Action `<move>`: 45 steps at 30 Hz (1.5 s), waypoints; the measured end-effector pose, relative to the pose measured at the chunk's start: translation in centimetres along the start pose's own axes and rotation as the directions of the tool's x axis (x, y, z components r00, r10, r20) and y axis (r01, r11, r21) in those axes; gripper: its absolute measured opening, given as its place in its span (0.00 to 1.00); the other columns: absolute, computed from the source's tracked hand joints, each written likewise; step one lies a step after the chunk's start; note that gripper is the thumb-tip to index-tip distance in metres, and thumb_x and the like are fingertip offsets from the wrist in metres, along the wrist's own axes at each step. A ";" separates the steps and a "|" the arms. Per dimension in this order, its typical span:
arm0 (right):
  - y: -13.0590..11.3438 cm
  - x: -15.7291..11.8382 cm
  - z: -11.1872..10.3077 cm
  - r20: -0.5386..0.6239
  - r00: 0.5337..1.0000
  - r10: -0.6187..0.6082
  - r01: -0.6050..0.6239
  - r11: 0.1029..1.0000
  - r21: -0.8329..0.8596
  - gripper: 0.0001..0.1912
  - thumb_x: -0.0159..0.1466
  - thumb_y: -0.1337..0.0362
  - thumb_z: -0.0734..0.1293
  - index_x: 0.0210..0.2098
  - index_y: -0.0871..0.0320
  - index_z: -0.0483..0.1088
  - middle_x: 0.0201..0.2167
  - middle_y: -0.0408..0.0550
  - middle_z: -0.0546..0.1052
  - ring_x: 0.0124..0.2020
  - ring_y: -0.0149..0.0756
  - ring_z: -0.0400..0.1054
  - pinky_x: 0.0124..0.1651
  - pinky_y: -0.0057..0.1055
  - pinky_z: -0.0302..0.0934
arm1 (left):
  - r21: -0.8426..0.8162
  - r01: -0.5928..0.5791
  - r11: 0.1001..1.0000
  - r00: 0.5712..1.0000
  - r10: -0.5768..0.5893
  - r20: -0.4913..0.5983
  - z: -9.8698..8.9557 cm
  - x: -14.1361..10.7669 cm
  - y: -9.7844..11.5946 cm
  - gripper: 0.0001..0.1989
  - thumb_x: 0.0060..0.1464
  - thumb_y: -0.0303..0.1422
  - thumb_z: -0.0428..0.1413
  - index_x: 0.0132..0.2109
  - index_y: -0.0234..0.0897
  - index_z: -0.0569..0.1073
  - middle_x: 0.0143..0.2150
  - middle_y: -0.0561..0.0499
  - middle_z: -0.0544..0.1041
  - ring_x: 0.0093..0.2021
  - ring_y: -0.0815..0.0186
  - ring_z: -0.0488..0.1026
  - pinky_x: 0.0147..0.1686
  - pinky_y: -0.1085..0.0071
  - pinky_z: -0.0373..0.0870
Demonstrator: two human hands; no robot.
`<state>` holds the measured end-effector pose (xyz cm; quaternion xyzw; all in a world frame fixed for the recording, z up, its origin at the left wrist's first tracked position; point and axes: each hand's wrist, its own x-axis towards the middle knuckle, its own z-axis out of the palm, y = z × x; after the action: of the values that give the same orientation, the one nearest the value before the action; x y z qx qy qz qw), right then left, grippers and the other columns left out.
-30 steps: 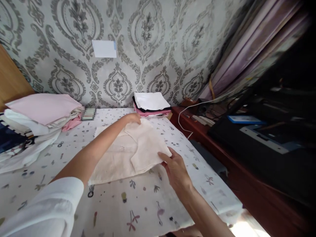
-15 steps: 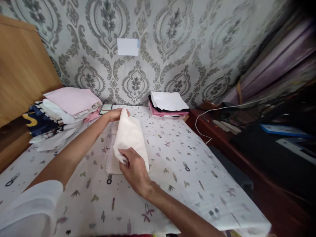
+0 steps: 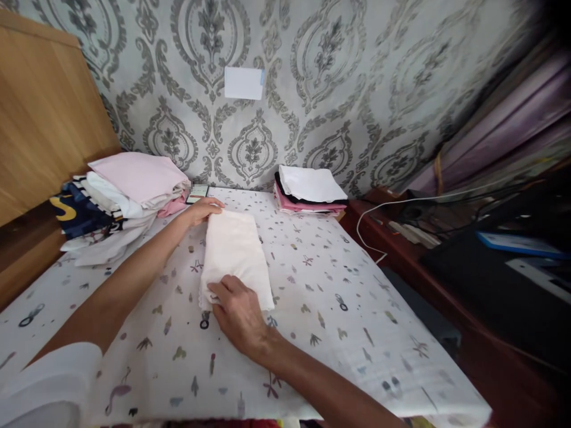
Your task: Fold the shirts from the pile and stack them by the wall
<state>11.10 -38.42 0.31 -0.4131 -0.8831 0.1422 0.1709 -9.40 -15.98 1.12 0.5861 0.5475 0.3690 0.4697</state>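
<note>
A cream folded cloth point(image 3: 236, 249) with a scalloped edge lies flat as a long rectangle on a printed white sheet. At its far left corner rests my left hand point(image 3: 204, 210), fingers stretched out and touching the edge. My right hand point(image 3: 238, 309) pinches the near left end of the cloth between thumb and curled fingers. Part of that near edge is hidden under the right hand.
A pile of folded clothes point(image 3: 134, 184), pink on top, stands at the back left beside a wooden cabinet point(image 3: 49, 113). Near the patterned wall sits a smaller folded stack point(image 3: 310, 184). A white cable point(image 3: 361, 229) runs over the dark red furniture at right.
The cloth's raised left side has come down flat onto the rest. My left hand has let go of the lifted far corner and opened. My right hand keeps its pinch near the same place.
</note>
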 end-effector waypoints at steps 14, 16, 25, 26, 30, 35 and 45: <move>4.2 0.9 -0.4 0.077 0.950 -0.302 0.303 0.953 -0.008 0.26 0.73 0.54 0.58 0.67 0.56 0.59 0.70 0.54 0.60 0.73 0.43 0.47 0.72 0.52 0.41 | 0.523 -0.583 0.621 0.776 0.236 0.585 8.7 -2.1 0.9 0.28 0.65 0.46 0.46 0.67 0.41 0.63 0.72 0.44 0.59 0.73 0.58 0.52 0.69 0.61 0.40; 4.2 0.7 0.5 0.153 0.947 -0.282 0.287 0.958 -0.008 0.28 0.74 0.52 0.55 0.70 0.55 0.55 0.72 0.52 0.55 0.74 0.43 0.43 0.73 0.53 0.38 | 0.539 -0.558 0.631 0.784 0.186 0.593 8.9 -0.3 -0.1 0.30 0.64 0.48 0.46 0.69 0.43 0.61 0.74 0.45 0.55 0.75 0.59 0.45 0.70 0.58 0.33; 2.1 -1.8 -0.8 0.163 0.919 -0.359 0.335 0.929 0.157 0.24 0.73 0.53 0.58 0.66 0.49 0.61 0.70 0.47 0.61 0.73 0.39 0.45 0.73 0.50 0.37 | 0.609 -0.417 0.675 0.908 0.290 0.301 8.0 5.6 -0.8 0.27 0.63 0.47 0.45 0.61 0.35 0.69 0.69 0.37 0.64 0.69 0.54 0.57 0.67 0.61 0.47; 2.2 -2.4 -1.1 0.121 0.926 -0.358 0.330 0.922 0.201 0.24 0.73 0.54 0.59 0.66 0.50 0.62 0.69 0.47 0.63 0.72 0.39 0.48 0.73 0.49 0.40 | 0.612 -0.407 0.678 0.913 0.292 0.284 7.7 5.5 -0.7 0.27 0.63 0.47 0.44 0.59 0.34 0.70 0.66 0.37 0.66 0.67 0.54 0.61 0.65 0.62 0.50; 4.9 -4.6 -2.0 -0.249 0.964 0.093 -0.025 0.965 0.263 0.22 0.72 0.59 0.57 0.62 0.56 0.66 0.60 0.57 0.71 0.63 0.45 0.61 0.64 0.49 0.56 | 0.620 -0.338 0.708 0.940 0.222 0.259 5.3 4.6 -0.6 0.20 0.59 0.45 0.50 0.48 0.35 0.75 0.51 0.41 0.77 0.52 0.54 0.71 0.55 0.66 0.61; 7.7 -5.5 -1.3 -0.289 0.835 0.468 -0.436 0.883 0.171 0.18 0.64 0.49 0.65 0.43 0.56 0.72 0.42 0.55 0.74 0.46 0.51 0.66 0.51 0.54 0.61 | 0.606 -0.215 0.765 0.962 0.059 0.267 2.1 3.3 -0.1 0.16 0.44 0.43 0.62 0.38 0.37 0.77 0.39 0.46 0.80 0.43 0.57 0.73 0.43 0.72 0.64; 9.9 -3.3 -6.7 -0.082 0.726 0.683 -0.371 0.489 0.790 0.13 0.54 0.55 0.70 0.29 0.55 0.66 0.24 0.41 0.71 0.27 0.34 0.65 0.32 0.31 0.61 | 0.189 0.245 0.951 0.942 -0.280 0.184 -0.8 -3.6 2.7 0.21 0.33 0.40 0.69 0.37 0.37 0.78 0.41 0.43 0.83 0.38 0.54 0.78 0.31 0.70 0.72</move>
<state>22.56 -34.13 1.86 -0.5841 -0.5224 0.4420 0.4366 -9.78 -19.32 4.21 0.5796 0.5970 0.1933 0.5199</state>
